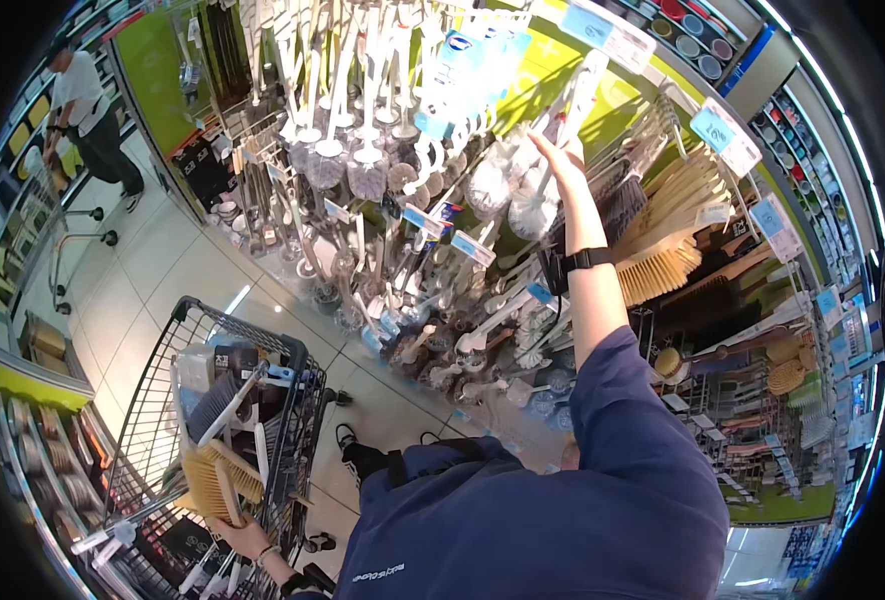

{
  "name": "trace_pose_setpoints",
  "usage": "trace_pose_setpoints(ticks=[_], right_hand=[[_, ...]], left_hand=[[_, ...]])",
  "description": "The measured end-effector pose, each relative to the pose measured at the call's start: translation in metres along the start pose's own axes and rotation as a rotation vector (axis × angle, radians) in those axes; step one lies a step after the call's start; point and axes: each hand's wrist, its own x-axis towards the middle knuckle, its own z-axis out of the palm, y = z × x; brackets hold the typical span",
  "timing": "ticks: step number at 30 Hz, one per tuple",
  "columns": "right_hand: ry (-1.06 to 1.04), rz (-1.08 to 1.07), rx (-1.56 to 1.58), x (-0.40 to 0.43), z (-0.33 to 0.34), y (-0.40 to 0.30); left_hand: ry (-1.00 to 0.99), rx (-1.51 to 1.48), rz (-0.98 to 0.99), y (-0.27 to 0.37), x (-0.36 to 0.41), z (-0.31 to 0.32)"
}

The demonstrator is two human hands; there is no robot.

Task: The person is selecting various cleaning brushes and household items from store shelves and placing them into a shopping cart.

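My right hand [564, 161] reaches up to the display, its fingers around the white handle of a toilet brush [583, 94]. White round brush heads [530, 211] in clear wrapping hang just below and left of that hand. Low on the left, my left hand [241, 537] grips a hand brush [209, 487] with pale yellow bristles at the near end of a wire shopping cart [292, 420]. Another yellow-bristled brush [236, 469] lies against it. Farther into the cart are a grey-bristled brush [215, 409] with a white handle and a packaged box [234, 361].
Long-handled toilet brushes [367, 142] hang in rows on the green display wall. Wooden brushes [656, 266] hang right of my forearm. Lower racks hold many smaller brushes [427, 337]. A person [86, 112] stands by another cart [63, 247] across the tiled aisle [161, 251].
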Motion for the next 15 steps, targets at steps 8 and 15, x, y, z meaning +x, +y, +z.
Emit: trace_pose_setpoints(ticks=[8, 15], right_hand=[[0.136, -0.138, 0.369, -0.057, 0.048, -0.058], [0.021, -0.416, 0.383, -0.144, 0.072, -0.101]], left_hand=[[-0.012, -0.11, 0.1, -0.024, 0.046, 0.012], [-0.067, -0.139, 0.203, -0.041, 0.088, 0.027]])
